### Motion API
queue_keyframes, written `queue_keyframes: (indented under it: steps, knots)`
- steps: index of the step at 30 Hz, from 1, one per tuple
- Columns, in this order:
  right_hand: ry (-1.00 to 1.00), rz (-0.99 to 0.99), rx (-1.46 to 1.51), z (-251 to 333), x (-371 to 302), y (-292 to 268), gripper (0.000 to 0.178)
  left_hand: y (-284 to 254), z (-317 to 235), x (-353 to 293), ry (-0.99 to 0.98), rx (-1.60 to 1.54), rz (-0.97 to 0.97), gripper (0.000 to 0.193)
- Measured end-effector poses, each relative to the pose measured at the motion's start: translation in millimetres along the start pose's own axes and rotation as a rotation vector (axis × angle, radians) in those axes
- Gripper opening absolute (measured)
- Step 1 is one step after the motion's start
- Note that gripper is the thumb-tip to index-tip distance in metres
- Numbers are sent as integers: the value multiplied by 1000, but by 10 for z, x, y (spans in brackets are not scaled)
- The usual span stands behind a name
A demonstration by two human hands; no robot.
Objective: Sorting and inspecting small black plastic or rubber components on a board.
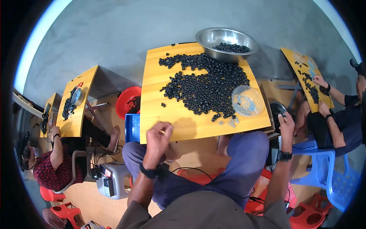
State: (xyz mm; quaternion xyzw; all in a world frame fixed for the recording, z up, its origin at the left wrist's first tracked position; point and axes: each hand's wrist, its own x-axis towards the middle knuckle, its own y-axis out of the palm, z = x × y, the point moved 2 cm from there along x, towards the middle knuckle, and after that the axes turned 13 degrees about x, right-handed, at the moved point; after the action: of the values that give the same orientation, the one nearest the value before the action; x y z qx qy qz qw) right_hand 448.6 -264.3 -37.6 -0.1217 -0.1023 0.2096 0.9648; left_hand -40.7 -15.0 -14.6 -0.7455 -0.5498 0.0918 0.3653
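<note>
My left hand [158, 139] is over the near left corner of the yellow wooden table [152, 110], fingers curled and pressed together. Whatever it may hold is hidden. Beyond the table's right edge, my right hand [286, 124] is closed, with something dark at the thumb that is too small to make out. It is beside a dark round container [277, 108]. Many small black rings [206, 89] lie spread across the table. A clear plastic bowl [257, 101] with small silvery metal pieces stands at the right, and some loose metal pieces [231, 123] lie in front of it.
A steel basin [227, 38] holding black rings stands at the far right corner. Left of the table are a red basin [124, 101] and a blue bin [132, 126]. People sit at other tables on both sides; a blue chair [324, 164] stands at the right.
</note>
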Motion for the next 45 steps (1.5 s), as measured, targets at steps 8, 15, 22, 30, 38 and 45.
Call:
queue_keyframes:
  steps: [8, 15, 22, 30, 38, 45]
  knots:
    - [27, 184, 340, 287, -1163, 555, 28, -75, 457, 906, 37, 463, -27, 32]
    - [-50, 74, 319, 202, -1186, 556, 18, 190, 547, 958, -24, 474, -2, 31]
    - [-123, 86, 196, 215, -1187, 600, 14, 220, 301, 1231, 95, 469, -114, 30]
    - [-107, 63, 236, 318, -1222, 608, 15, 376, 382, 1268, 147, 512, 0, 30]
    - [-122, 49, 246, 258, -1207, 552, 14, 363, 333, 1003, 295, 552, -35, 28]
    - [-105, 48, 217, 241, -1191, 534, 15, 318, 329, 860, 332, 565, -37, 24]
